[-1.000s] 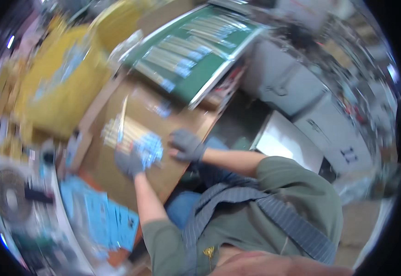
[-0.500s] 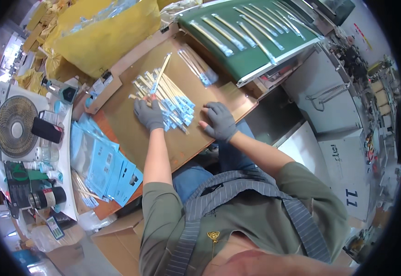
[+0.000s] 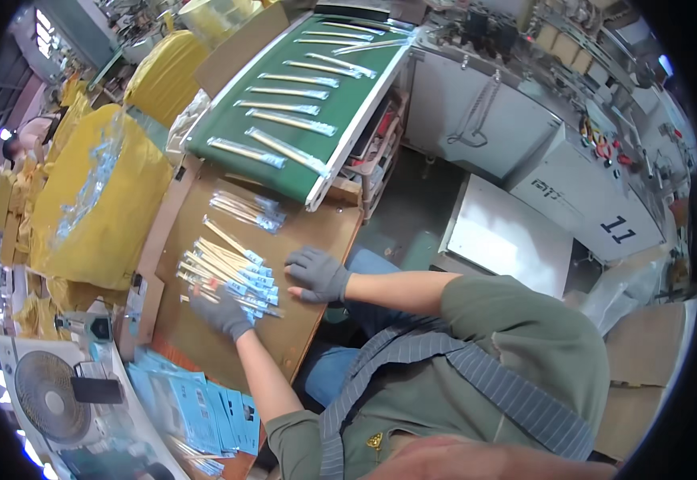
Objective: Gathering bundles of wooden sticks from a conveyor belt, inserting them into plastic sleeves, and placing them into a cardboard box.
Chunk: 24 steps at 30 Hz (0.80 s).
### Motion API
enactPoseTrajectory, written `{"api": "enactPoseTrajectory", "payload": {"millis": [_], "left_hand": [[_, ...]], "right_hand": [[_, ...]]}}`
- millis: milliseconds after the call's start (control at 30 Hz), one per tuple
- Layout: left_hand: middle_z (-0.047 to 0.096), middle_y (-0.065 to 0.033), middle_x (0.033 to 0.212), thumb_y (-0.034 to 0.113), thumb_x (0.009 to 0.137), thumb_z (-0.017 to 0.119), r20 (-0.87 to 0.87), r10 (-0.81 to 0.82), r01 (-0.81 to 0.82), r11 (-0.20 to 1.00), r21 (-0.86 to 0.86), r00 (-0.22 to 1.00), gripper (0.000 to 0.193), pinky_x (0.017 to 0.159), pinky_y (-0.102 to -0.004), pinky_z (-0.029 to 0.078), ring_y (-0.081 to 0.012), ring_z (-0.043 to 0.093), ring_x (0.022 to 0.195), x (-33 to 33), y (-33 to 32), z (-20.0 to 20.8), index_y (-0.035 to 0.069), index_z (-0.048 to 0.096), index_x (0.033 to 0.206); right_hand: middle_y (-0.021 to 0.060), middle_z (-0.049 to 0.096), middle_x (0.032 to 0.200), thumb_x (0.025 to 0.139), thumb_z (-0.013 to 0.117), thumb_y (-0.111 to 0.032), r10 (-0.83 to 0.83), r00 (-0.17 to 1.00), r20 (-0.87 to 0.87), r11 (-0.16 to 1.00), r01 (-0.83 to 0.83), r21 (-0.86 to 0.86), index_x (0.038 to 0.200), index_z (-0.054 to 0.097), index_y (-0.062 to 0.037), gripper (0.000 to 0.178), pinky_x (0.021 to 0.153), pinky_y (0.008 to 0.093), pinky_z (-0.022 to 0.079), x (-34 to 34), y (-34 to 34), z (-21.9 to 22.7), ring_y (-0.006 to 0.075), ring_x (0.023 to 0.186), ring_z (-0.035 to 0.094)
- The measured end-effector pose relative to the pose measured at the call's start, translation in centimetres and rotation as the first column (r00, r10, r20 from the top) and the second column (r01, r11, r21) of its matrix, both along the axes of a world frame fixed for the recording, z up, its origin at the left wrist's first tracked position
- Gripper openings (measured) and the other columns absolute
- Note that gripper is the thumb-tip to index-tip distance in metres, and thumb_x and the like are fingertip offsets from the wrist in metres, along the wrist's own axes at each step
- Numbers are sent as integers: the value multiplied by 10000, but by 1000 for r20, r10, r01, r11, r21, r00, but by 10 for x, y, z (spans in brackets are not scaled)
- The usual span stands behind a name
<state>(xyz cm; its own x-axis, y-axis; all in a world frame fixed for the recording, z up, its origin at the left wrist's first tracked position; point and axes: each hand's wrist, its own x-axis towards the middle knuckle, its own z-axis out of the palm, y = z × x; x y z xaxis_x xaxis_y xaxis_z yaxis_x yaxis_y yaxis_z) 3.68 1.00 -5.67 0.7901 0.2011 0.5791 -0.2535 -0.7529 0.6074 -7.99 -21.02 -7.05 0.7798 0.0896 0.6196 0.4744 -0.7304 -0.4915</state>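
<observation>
A pile of wrapped chopsticks [image 3: 224, 266], pale sticks in clear sleeves with blue-printed ends, lies on the brown board [image 3: 288, 240]. My left hand [image 3: 222, 312], in a grey glove with bare fingertips, rests at the pile's near left side. Its fingers are apart and touch the sticks; exactly which ones is hard to make out. Right of the pile, my right hand [image 3: 318, 274], gloved alike, lies palm down on the board with fingers spread and nothing in them. A smaller bunch of wrapped chopsticks [image 3: 246, 210] sits farther back.
Beyond the board, a green conveyor belt [image 3: 224, 128] carries several spaced wrapped chopsticks. Blue plastic bags [image 3: 192, 408] lie at the near left, beside a fan [image 3: 52, 396] and a phone [image 3: 97, 390]. A large yellow sack [image 3: 96, 216] stands left; a white cabinet [image 3: 508, 232] stands right.
The whole view has turned, showing more of the belt. My left hand has come away from a slanting chopstick pack, which now lies on the pile. My right hand stays on the board.
</observation>
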Motion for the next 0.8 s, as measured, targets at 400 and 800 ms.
{"api": "enactPoseTrajectory", "payload": {"millis": [400, 800], "left_hand": [[517, -242, 1262, 431, 886, 532, -166, 30, 37, 923, 384, 986, 605, 977, -432, 377, -370, 489, 1164, -19, 37, -30, -54, 497, 1246], [511, -231, 1277, 455, 886, 526, -158, 34, 29, 924, 382, 987, 619, 997, -438, 361, -365, 481, 1181, -18, 41, -38, -41, 491, 1254]], "right_hand": [[165, 542, 1038, 810, 590, -343, 15, 1000, 5, 999, -15, -35, 963, 540, -34, 349, 853, 417, 444, 0, 4, -2, 347, 958, 532], [146, 548, 1040, 802, 593, -329, 27, 1000, -4, 999, -27, -41, 951, 550, -48, 321, 872, 425, 432, 0, 5, -3, 339, 968, 530]]}}
